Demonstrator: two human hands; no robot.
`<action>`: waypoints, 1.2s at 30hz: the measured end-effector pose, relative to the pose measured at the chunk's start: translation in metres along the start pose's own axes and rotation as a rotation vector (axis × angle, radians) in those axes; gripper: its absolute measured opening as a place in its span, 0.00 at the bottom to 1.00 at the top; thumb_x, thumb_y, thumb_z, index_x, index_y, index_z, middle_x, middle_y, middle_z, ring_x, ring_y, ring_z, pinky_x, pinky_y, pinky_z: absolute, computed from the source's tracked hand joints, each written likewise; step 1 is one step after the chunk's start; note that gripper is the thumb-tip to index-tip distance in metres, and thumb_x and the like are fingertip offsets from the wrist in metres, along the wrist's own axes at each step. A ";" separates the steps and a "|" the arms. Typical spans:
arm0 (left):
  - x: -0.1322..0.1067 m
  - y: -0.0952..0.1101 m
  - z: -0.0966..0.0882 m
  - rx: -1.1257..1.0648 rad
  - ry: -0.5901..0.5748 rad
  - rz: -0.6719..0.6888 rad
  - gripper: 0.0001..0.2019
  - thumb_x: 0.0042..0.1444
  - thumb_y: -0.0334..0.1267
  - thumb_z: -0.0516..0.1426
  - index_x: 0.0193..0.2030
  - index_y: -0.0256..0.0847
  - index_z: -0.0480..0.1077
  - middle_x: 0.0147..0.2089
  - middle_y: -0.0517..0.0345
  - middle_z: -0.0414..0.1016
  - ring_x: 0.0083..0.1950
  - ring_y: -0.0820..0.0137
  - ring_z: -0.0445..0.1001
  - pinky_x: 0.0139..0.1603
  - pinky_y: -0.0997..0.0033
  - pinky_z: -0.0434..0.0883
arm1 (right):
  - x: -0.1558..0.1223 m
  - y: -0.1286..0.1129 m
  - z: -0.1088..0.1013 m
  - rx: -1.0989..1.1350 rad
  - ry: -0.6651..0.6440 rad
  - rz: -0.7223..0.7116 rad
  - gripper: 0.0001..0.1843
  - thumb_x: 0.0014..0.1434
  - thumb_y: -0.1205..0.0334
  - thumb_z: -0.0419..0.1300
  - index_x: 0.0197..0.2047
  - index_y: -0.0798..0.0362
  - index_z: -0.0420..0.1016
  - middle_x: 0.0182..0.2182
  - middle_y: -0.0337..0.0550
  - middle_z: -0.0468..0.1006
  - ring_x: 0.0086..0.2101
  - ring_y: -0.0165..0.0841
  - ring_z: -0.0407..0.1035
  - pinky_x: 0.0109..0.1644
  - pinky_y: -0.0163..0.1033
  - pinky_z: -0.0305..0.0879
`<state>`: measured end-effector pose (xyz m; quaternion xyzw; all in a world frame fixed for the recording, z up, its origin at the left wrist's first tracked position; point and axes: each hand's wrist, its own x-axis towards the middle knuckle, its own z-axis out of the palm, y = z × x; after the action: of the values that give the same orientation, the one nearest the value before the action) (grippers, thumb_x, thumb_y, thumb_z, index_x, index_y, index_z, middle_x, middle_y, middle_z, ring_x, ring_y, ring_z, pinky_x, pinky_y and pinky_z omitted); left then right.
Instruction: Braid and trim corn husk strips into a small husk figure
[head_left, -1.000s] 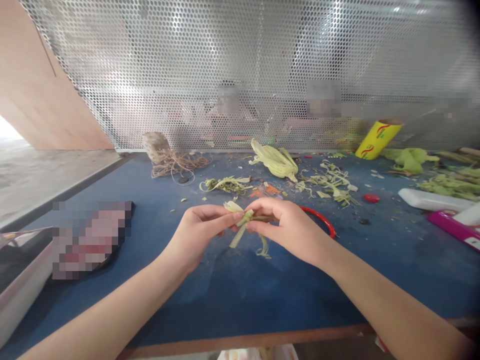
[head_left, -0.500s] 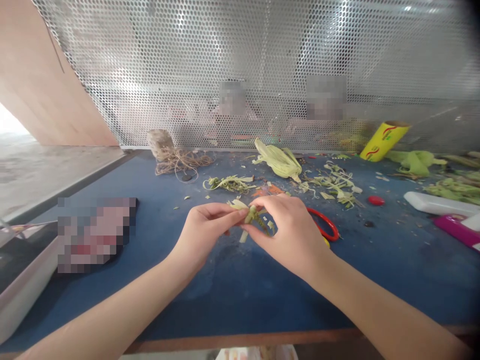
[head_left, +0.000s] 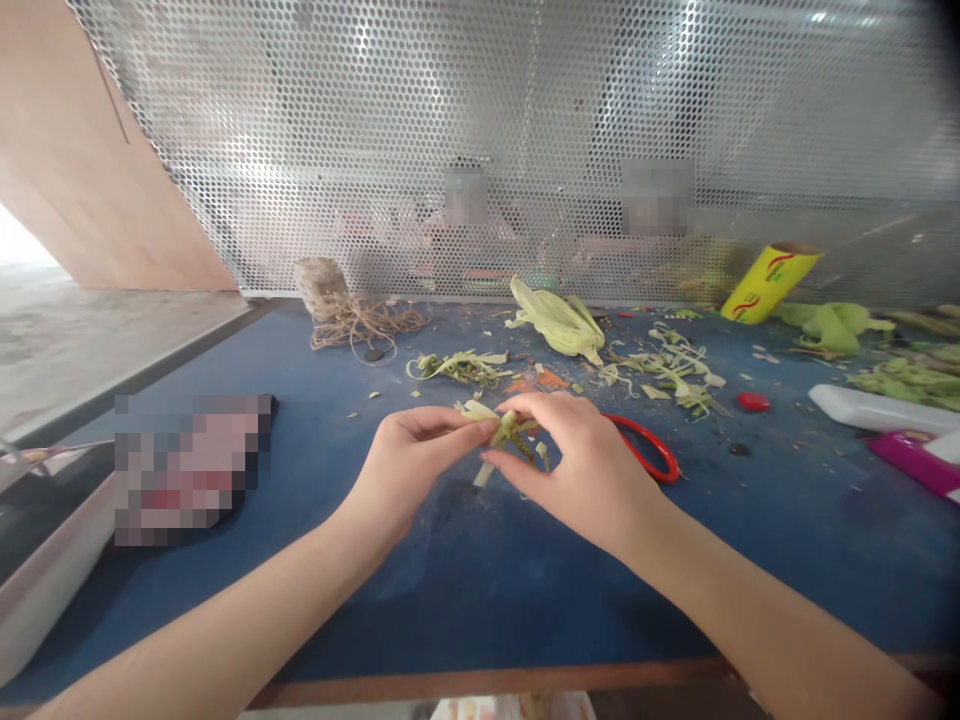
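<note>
Pale green husk piece (head_left: 508, 430), perhaps braided, loose-ended.

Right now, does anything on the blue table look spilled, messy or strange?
Mainly the pale green scraps: they lie strewn across the blue table, not in one pile. The twine also lies tangled, in loose loops. Nothing looks clearly broken.

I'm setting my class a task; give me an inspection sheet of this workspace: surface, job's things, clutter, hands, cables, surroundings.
Surface: flat blue tabletop, littered with pale-green plant scraps.
Job's things: small knotted piece of pale-green plant strips.
Clutter: tilted yellow cylindrical tube; tangled brown twine; red ring-like loop, partly hidden.
Hands: left hand pinches the piece; right hand touches it with its fingertips.
Cables: nothing seen clearly.
Surroundings: perforated silver metal screen behind; blurred people beyond.
</note>
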<state>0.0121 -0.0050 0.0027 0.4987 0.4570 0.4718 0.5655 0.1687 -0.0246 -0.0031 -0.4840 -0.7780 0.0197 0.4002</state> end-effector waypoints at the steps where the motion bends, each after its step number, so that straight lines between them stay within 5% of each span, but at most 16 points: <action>1: 0.000 0.000 -0.001 0.001 -0.004 -0.005 0.04 0.36 0.34 0.65 0.21 0.38 0.76 0.23 0.61 0.77 0.26 0.80 0.69 0.27 0.85 0.65 | 0.001 0.002 -0.002 0.104 -0.049 0.047 0.11 0.53 0.57 0.58 0.38 0.53 0.71 0.33 0.42 0.78 0.35 0.35 0.72 0.40 0.39 0.66; 4: 0.001 0.000 -0.002 0.021 -0.007 -0.010 0.05 0.37 0.35 0.66 0.21 0.38 0.76 0.23 0.62 0.76 0.26 0.80 0.68 0.26 0.85 0.64 | 0.005 0.008 -0.006 0.316 -0.160 0.183 0.08 0.57 0.59 0.53 0.36 0.50 0.72 0.31 0.37 0.78 0.33 0.29 0.72 0.36 0.32 0.66; 12: -0.002 -0.001 -0.001 0.104 -0.012 0.035 0.06 0.38 0.37 0.65 0.22 0.38 0.75 0.23 0.63 0.76 0.26 0.80 0.68 0.28 0.84 0.65 | 0.008 0.006 -0.008 0.411 -0.219 0.286 0.04 0.53 0.62 0.58 0.31 0.51 0.74 0.28 0.38 0.79 0.30 0.30 0.73 0.35 0.33 0.68; 27: -0.004 0.000 -0.002 0.229 0.042 0.121 0.08 0.37 0.39 0.65 0.24 0.37 0.74 0.25 0.58 0.76 0.28 0.70 0.72 0.30 0.75 0.66 | 0.007 0.006 -0.008 0.456 -0.200 0.280 0.04 0.54 0.62 0.57 0.31 0.52 0.73 0.28 0.37 0.78 0.30 0.29 0.72 0.36 0.33 0.68; 36: -0.002 0.000 0.001 0.159 -0.024 0.125 0.08 0.42 0.38 0.63 0.22 0.36 0.71 0.22 0.63 0.71 0.24 0.79 0.65 0.27 0.80 0.62 | 0.007 0.003 -0.007 0.517 -0.235 0.270 0.04 0.52 0.62 0.59 0.30 0.53 0.72 0.28 0.38 0.77 0.30 0.29 0.71 0.35 0.33 0.68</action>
<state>0.0124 -0.0072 0.0024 0.5751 0.4542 0.4627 0.4988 0.1743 -0.0202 0.0049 -0.4598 -0.7167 0.3255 0.4111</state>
